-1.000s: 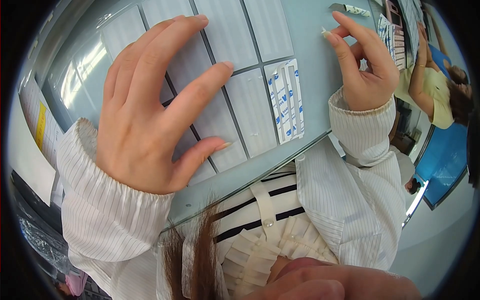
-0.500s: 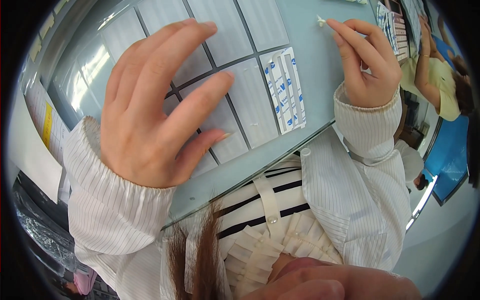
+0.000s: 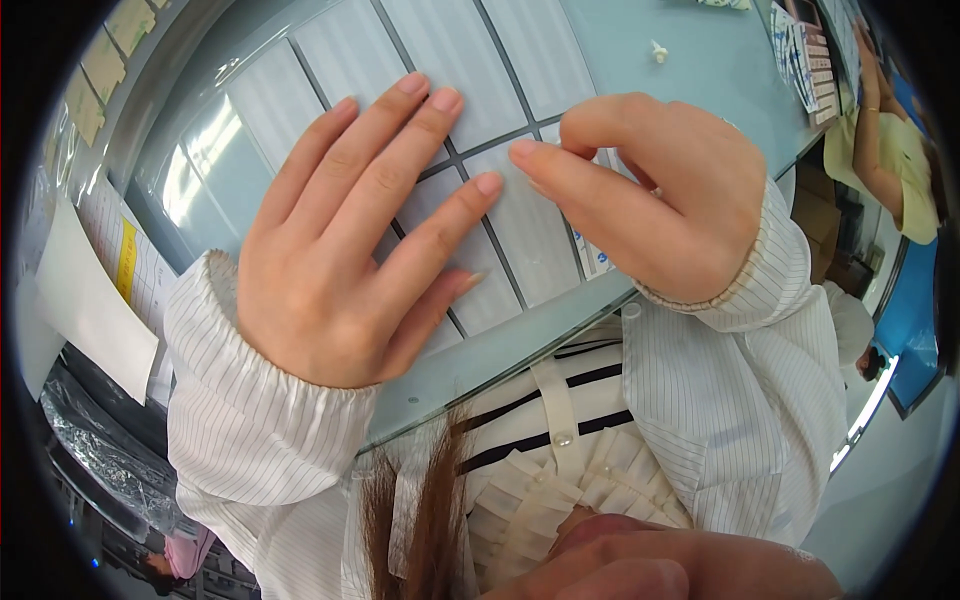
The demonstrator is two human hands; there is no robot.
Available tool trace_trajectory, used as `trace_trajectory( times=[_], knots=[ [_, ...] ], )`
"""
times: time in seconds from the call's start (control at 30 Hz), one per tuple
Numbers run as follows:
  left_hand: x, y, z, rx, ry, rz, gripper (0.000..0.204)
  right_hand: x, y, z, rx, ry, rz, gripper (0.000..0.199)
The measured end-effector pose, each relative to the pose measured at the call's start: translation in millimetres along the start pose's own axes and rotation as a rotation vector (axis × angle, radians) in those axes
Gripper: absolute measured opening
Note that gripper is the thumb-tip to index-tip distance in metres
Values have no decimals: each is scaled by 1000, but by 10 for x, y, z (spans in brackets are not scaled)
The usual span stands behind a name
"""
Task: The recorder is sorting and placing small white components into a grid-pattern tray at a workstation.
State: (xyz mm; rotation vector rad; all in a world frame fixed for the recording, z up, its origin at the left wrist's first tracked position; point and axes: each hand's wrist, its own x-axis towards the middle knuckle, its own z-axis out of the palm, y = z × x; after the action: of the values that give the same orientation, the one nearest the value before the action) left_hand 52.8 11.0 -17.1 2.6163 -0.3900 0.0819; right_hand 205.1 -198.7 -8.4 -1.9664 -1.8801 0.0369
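"Glassy and pale green, that desk (image 3: 640, 85) runs right up to the person's front, and someone in a yellow top (image 3: 862, 165) shows beyond it. What are the 2 hands at?"

"They're over a grid of pale panels (image 3: 455, 60), dark gaps between. The left hand (image 3: 320, 250) is spread wide, palm down, gripping nothing I can see. Whether its fingertips press or hover, I can't tell."

"And the right hand (image 3: 690, 190)?"

"Half curled, thumb and bent index finger near each other. I can't tell whether anything is pinched there."

"How would you do it well?"

"It looks like fine fingertip work on the surface, so I'd steady the panels with light, flat fingers, lest they slide out of line, and use a gentle touch rather than dig in."

"Where's the nearest panel (image 3: 535, 235), then?"

"Between the 2 hands: the left index fingertip is over its left edge, the right thumb tip over its upper end. Beside it, on the right, the blue-and-white strip sheet (image 3: 595, 260) is mostly hidden by the right hand. Well apart, farther up the desk, lies a small white scrap (image 3: 657, 52)."
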Motion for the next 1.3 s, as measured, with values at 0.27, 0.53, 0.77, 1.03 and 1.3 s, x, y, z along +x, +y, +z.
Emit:
trace_trajectory(
  times=[0.27, 0.53, 0.77, 1.03, 1.3],
  knots=[
    [-18, 15, -20, -23, -27, -13, 54, 52, -51, 8, -90, -41, -49, 41],
    [1, 10, 7, -30, 20, 14, 51, 132, -106, -63, -127, -94, -139, 39],
    [-56, 14, 44, 10, 37, 4, 53, 181, -14, 11, 19, -69, -143, 35],
    [-54, -20, 126, -1, 96, 33, 55, 90, 2, -54, -3, -97, -190, 31],
    [-56, -27, 136, -21, 104, 20, 54, -58, -51, -35, 37, -24, -126, 23]
  ],
)
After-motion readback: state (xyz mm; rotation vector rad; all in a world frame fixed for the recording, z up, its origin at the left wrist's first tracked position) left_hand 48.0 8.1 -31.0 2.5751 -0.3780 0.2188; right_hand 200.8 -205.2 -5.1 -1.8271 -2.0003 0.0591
